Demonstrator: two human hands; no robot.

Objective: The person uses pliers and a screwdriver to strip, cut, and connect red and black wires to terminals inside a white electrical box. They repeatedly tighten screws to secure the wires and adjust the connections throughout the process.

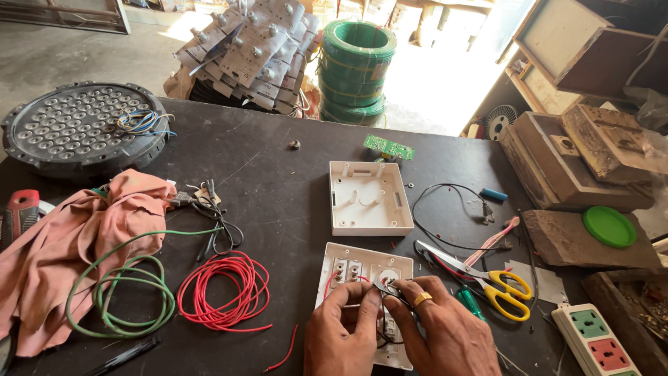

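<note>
Thin black wire (387, 292) over white plastic switch plate (362, 264)

Two hands: left hand (342, 333), right hand (440, 335). Two white switch-box parts: back box (367, 198), switch plate (348, 259). Two loose wire coils: red coil (224, 291), green coil (124, 301). One yellow-handled scissors (487, 280). One pink cloth (76, 240). One round LED lamp plate (76, 129). One green circuit board (388, 147).

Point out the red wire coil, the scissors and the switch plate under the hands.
red wire coil (224, 292), head view, on the looped strands at its left side.
scissors (511, 292), head view, on the yellow handle loops.
switch plate (348, 268), head view, on its white back near the upper left sockets.
</note>
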